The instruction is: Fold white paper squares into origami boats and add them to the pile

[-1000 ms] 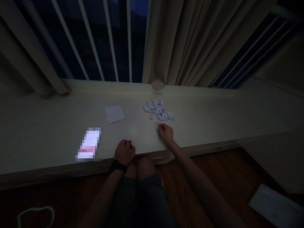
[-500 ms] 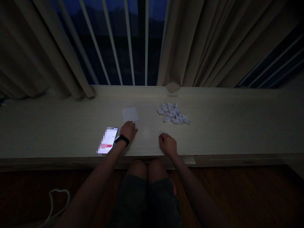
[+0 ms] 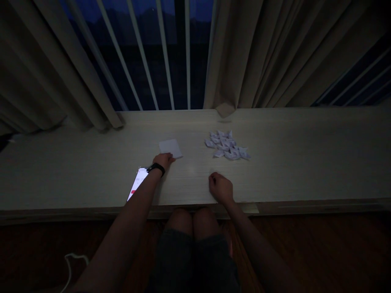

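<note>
A small stack of white square paper (image 3: 171,147) lies on the pale ledge, left of centre. My left hand (image 3: 163,160), with a dark band on its wrist, is at the near edge of this stack; its thumb and fingers are closed on the paper's edge. My right hand (image 3: 221,188) rests on the ledge as a loose fist, and nothing shows in its fingers. Beyond it, several folded white paper boats (image 3: 227,145) sit grouped close together, apart from both hands.
A lit phone (image 3: 138,182) lies on the ledge (image 3: 290,162), partly covered by my left forearm. Curtains (image 3: 238,53) and a barred window stand behind. A white cable (image 3: 69,264) shows at lower left. The light is dim.
My left hand's fingers and thumb have come together at the paper's edge. The left forearm now covers part of the phone. The view has shifted slightly; my right hand stays a fist.
</note>
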The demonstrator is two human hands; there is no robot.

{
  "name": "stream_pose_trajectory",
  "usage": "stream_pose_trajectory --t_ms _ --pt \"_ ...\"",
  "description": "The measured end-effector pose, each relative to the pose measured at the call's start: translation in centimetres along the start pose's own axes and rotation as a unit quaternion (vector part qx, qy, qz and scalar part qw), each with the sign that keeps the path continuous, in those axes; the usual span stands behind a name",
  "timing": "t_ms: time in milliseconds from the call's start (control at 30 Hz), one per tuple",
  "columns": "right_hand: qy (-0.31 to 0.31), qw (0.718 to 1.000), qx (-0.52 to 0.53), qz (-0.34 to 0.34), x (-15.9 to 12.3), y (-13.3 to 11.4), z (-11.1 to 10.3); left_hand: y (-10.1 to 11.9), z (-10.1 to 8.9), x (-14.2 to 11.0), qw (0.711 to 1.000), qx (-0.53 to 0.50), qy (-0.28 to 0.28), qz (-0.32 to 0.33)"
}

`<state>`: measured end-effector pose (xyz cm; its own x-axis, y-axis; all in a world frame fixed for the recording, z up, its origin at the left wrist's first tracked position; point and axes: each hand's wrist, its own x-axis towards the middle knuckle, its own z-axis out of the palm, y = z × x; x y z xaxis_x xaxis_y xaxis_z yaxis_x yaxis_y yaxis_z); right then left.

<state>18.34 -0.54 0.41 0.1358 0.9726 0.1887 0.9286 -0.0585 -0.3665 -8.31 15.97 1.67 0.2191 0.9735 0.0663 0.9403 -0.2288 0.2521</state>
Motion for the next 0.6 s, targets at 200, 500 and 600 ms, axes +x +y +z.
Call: stream_pose_trajectory --t_ms 200,500,600 --pt "0.004 1.0 0.005 0.005 0.0 0.0 0.3 1.5 -1.5 -0.1 0.995 0.074 -0.006 -0.067" --pt "0.003 1.0 0.011 0.004 0.0 0.1 0.4 2.7 -3.4 -0.4 0.99 0.061 0.065 -0.108" --pt "0.01 1.0 0.016 0.0 0.0 0.2 0.5 2.9 -4.3 -0.3 0.988 0.034 0.095 -0.117"
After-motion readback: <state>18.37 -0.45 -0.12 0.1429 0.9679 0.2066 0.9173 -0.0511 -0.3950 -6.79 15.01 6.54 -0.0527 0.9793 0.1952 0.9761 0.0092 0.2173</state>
